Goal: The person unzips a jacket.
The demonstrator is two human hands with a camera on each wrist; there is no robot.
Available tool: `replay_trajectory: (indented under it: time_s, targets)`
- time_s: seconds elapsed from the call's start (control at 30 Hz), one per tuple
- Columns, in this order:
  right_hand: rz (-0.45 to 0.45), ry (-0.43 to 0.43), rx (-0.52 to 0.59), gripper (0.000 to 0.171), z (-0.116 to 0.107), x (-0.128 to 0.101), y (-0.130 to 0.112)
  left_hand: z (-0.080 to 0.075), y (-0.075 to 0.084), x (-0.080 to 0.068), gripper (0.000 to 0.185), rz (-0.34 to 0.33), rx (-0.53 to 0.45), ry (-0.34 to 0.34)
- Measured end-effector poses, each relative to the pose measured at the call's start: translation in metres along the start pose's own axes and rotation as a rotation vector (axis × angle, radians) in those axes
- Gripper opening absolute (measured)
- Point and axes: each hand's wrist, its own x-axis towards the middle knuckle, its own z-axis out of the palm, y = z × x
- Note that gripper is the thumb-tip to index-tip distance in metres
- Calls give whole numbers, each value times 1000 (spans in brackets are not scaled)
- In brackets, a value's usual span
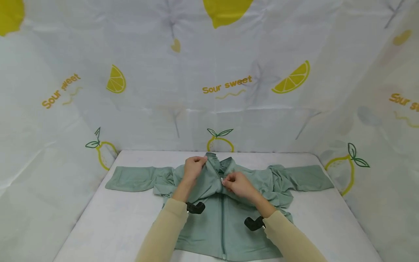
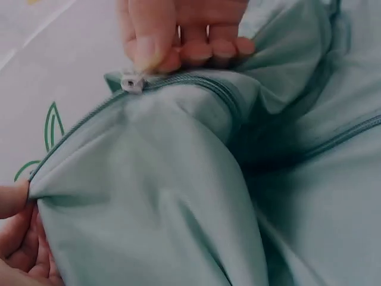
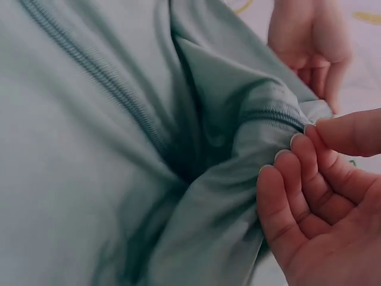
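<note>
the right hand (image 1: 241, 186) pinches the zipper slider (image 2: 132, 84), the left hand (image 1: 193, 169) grips the jacket (image 1: 210, 220). in right wrist view, slider is hidden.

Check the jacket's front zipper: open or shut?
Mostly shut: the zipper is joined below the slider at the right hand; above it, the collar gapes.
</note>
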Motion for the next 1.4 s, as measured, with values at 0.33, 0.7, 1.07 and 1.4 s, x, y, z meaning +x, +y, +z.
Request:
replay_trajectory:
  time_s: [0.33, 0.7, 1.07, 1.4]
  targets:
    - [33, 52, 87, 23, -8, 2, -8, -8, 1, -16, 33, 125, 354, -122]
    - [13, 51, 76, 23, -9, 3, -8, 7, -2, -25, 30, 136, 115, -409]
    - [-35, 12, -46, 31, -5, -6, 0, 3, 5, -16, 24, 75, 10, -87]
    - [-30, 62, 19, 35, -5, -6, 7, -3, 3, -21, 27, 283, 285, 56]
